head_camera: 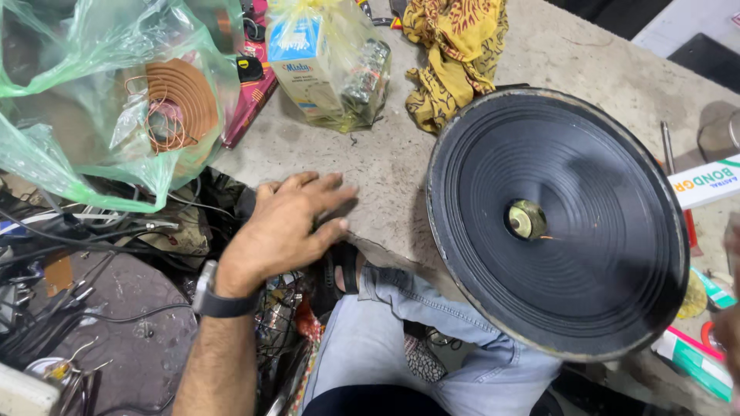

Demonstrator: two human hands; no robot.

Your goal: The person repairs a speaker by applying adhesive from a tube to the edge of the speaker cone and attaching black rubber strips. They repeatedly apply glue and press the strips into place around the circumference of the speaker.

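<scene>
black paper cone (563, 223), ribbed, in a round metal frame, leans at 3 o'clock half on the concrete slab (385, 162) and half over the knee (432, 323). left hand (289, 227) lies flat at 9 o'clock of it, fingers spread, holding nothing, well apart from the rim; the right hand, a blurred sliver at the 3 o'clock edge, grip cannot be told. likely heavy and stiff at the frame, cone thin and easily dented, so grip the rim.

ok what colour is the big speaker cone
Black, with a brass-coloured centre; the head view shows the speaker cone best, right of the left hand.
</scene>
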